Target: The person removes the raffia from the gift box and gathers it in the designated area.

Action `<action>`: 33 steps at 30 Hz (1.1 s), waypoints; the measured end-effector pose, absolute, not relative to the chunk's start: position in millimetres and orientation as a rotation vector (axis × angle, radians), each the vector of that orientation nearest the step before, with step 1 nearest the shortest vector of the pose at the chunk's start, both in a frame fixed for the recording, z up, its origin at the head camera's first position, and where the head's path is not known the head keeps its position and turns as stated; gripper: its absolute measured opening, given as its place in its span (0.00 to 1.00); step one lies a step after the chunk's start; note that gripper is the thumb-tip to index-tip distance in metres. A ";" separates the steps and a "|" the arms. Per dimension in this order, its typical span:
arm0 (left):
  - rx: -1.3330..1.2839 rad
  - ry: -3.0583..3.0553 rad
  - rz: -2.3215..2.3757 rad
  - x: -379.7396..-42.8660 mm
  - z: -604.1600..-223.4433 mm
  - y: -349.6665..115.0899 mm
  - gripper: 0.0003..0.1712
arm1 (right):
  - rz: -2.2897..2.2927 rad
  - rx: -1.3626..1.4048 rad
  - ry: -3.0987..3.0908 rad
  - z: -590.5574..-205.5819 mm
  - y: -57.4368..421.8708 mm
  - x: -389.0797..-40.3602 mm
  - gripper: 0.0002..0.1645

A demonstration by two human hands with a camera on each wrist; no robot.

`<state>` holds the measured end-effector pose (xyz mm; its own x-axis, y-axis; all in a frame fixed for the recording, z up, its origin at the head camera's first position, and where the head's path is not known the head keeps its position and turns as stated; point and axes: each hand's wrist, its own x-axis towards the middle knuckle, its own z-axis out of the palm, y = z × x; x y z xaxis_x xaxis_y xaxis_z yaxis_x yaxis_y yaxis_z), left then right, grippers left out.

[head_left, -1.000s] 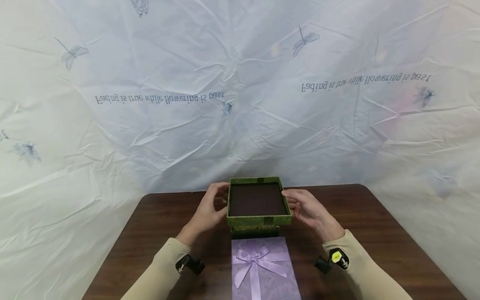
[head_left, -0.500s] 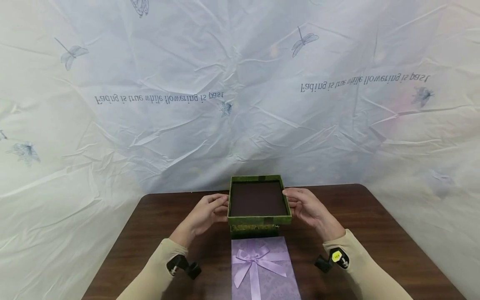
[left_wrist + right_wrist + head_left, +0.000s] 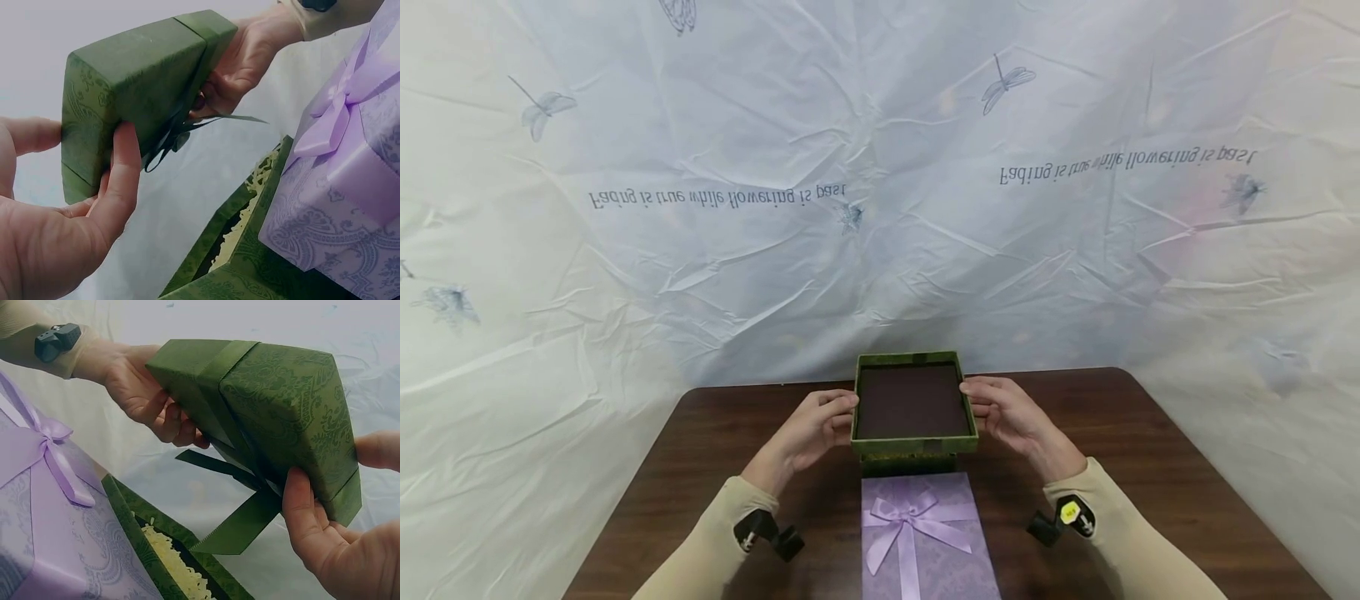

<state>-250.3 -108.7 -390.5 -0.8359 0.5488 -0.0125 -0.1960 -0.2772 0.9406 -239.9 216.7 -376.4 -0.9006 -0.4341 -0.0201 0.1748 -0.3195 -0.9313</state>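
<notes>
Fingers (image 3: 127, 169) of the left hand (image 3: 805, 429) and right hand (image 3: 1017, 423) pinched the upturned green lid (image 3: 912, 403) above the open box (image 3: 910, 465), the purple box (image 3: 934, 554) nearer. Unlidding looked done; setting the lid down seemingly remained

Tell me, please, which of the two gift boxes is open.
The green gift box: pale shredded filling shows inside, and the matching green lid is off, held above it. The purple gift box is closed.

Pale sheeting (image 3: 925, 275) printed with dragonflies (image 3: 1004, 85) and inverted lettering (image 3: 718, 197) hung from nine through twelve to three o'clock; a brown desk (image 3: 1105, 429) stood at six.
</notes>
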 end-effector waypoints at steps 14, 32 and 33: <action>0.347 1.696 2.131 -255.7 -383.7 -117.5 0.10 | -2.221 -0.310 1.601 -368.2 200.4 -248.6 0.19; 0.295 1.740 2.176 -263.6 -377.9 -149.0 0.05 | -2.069 -0.262 1.614 -351.1 170.1 -265.1 0.40; 0.293 1.746 2.176 -263.8 -378.1 -151.4 0.06 | -2.056 -0.264 1.626 -350.4 168.0 -265.9 0.40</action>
<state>-263.8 -151.4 -378.1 -0.9226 0.3827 -0.0482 -0.1299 -0.1907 0.9730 -265.9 168.0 -350.4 -0.8551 -0.4952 -0.1533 0.2633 -0.1601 -0.9513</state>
